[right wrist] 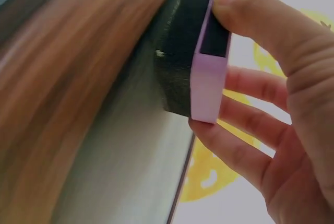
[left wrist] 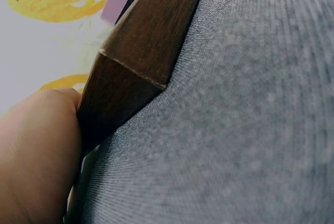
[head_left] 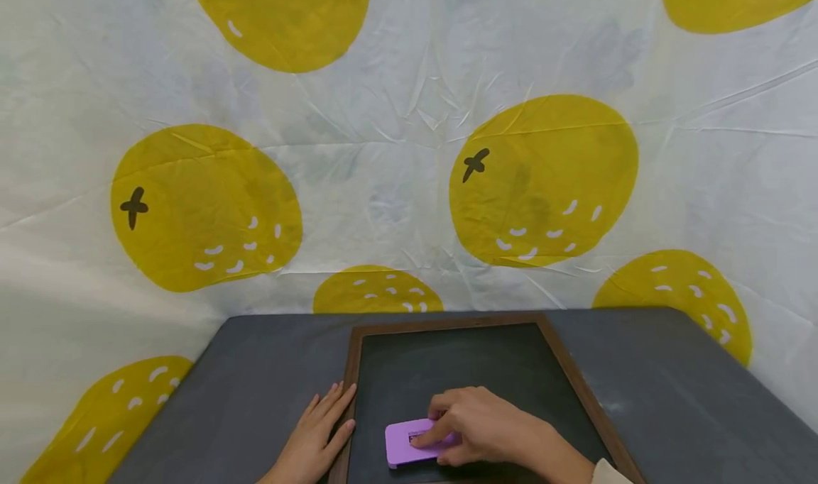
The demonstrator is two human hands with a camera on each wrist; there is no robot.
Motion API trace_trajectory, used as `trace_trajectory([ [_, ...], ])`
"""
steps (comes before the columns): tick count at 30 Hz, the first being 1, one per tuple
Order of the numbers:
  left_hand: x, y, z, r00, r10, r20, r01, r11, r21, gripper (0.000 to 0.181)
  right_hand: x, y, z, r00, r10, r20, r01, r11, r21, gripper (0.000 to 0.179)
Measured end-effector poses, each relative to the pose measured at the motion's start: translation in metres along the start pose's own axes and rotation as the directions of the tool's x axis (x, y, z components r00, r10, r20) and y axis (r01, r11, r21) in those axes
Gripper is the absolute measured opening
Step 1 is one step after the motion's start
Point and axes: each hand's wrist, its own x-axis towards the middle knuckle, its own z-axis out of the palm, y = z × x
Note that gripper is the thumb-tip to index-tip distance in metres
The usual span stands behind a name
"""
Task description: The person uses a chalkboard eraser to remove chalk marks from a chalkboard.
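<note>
A purple chalkboard eraser (head_left: 399,446) with a dark felt side is on the lower part of a chalkboard (head_left: 447,370). My right hand (head_left: 488,427) grips it between thumb and fingers. In the right wrist view, the thumb lies along one long side of the eraser (right wrist: 207,88) and the fingers are at the other. Fairly straight fingers of my left hand (head_left: 313,431) touch the left side of the board's brown wooden frame (head_left: 353,360). A lower corner of that frame (left wrist: 130,57) shows close up in the left wrist view.
The board lies on a grey cloth-covered table (head_left: 275,356). Behind the table hangs a white cloth (head_left: 383,200) printed with large yellow fruit shapes. Table surface extends on both sides of the board.
</note>
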Motion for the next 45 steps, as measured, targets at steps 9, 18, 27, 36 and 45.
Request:
trace_trajectory([
  [9, 0.000, -0.002, -0.002, 0.999, -0.015, 0.036, 0.016, 1.000, -0.021, 0.056, -0.028, 0.001, -0.009, 0.999, -0.035, -0.031, 0.035, 0.999, 0.005, 0.035],
  [18, -0.001, 0.000, 0.000, 0.997, -0.036, 0.064, 0.038, 0.999, -0.036, 0.057, -0.049, 0.001, -0.011, 0.998, 0.013, -0.066, -0.013, 1.000, 0.000, 0.038],
  [27, 0.001, 0.000, -0.002, 0.997, -0.035, 0.062, 0.038, 0.999, -0.036, 0.057, -0.085, 0.015, -0.026, 0.977, 0.109, -0.185, -0.112, 0.994, -0.006, 0.035],
  [36, 0.000, 0.000, 0.000, 0.999, -0.032, 0.044, 0.034, 0.999, -0.035, 0.057, -0.121, 0.029, -0.047, 0.920, 0.150, -0.363, -0.215, 0.966, -0.146, 0.037],
  [45, -0.001, 0.002, 0.001, 0.999, -0.033, 0.040, 0.034, 0.999, -0.017, 0.056, -0.163, 0.042, -0.060, 0.815, 0.317, -0.486, -0.443, 0.881, -0.168, 0.041],
])
